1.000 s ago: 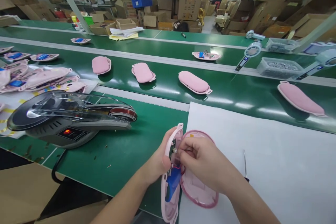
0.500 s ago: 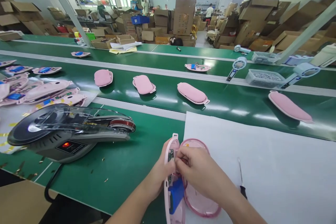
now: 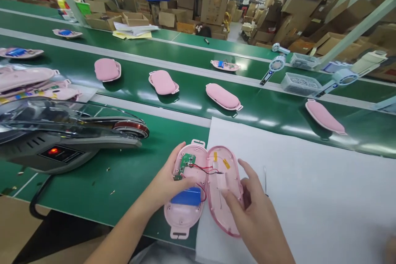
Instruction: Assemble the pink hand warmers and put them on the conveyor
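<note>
Holding an opened pink oval plastic casing (image 3: 204, 187) flat at the near edge of the green counter (image 3: 130, 181), half on a white paper sheet (image 3: 309, 189).

The left hand (image 3: 165, 183) grips the left shell from its left side, thumb lying across the inside just below the small green circuit board (image 3: 185, 164) and above the blue rectangular battery (image 3: 186, 196) (red and black wires run from the board toward the right shell). The right hand (image 3: 252, 206) is open with fingers spread, fingertips resting on the inside of the right shell. A thin metal screwdriver (image 3: 265, 179) lies on the sheet just beside that hand. To the left stands a grey tape dispenser machine (image 3: 62, 140); farther off, closed pink cases (image 3: 223, 96) sit apart along the belt.
</note>
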### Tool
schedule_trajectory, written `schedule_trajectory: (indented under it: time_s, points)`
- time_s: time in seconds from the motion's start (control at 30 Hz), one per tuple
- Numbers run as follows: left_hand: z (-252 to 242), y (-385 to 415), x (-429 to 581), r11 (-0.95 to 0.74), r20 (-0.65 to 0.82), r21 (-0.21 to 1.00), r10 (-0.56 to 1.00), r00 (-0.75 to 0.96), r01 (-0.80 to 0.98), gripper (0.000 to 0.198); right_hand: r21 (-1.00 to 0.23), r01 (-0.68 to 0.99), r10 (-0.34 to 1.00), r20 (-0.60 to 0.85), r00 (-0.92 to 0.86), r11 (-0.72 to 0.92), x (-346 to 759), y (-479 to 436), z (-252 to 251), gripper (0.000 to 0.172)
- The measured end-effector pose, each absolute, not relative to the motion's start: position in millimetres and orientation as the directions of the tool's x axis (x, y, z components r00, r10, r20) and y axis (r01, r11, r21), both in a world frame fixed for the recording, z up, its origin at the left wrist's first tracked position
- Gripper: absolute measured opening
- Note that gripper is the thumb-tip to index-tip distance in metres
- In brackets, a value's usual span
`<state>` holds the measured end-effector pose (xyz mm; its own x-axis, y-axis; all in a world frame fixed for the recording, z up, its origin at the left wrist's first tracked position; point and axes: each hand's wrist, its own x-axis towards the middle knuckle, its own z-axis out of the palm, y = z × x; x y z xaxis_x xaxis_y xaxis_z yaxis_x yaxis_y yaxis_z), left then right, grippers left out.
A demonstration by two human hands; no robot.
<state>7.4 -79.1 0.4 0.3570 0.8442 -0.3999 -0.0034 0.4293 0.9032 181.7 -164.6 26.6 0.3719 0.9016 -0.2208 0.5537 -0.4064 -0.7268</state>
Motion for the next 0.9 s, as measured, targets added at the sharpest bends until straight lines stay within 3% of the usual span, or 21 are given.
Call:
schedule_trajectory:
  time_s: [0.13, 0.27, 0.63, 0.9]
  points:
    - [-5.5, -85.2, 7.4, 0.164, -0.244, 0.927, 0.947, 0.209, 0.337, 0.073, -0.843, 0.426, 0.918, -0.179, 0.355, -0.329, 169.4, -163.7, 30.4, 0.045]
    - [-9.6, -91.6, 9.8, 0.102, -0.184, 0.894, 0.971, 0.150, 0.436, 0.066, -0.851, 0.448, 0.932, -0.121, 0.342, -0.275, 162.0, -161.7, 31.6, 0.041]
    - [-15.3, -99.6, 8.1, 0.079, -0.125, 0.948, 0.984, 0.130, 0.308, 0.062, -0.859, 0.489, 0.954, 0.003, 0.300, -0.151, 147.2, -157.7, 18.2, 0.040]
    - [-22.6, -100.6, 4.7, 0.060, -0.078, 0.976, 0.994, 0.076, 0.210, 0.064, -0.931, 0.285, 0.951, -0.151, 0.270, -0.229, 137.7, -155.4, 14.0, 0.045]
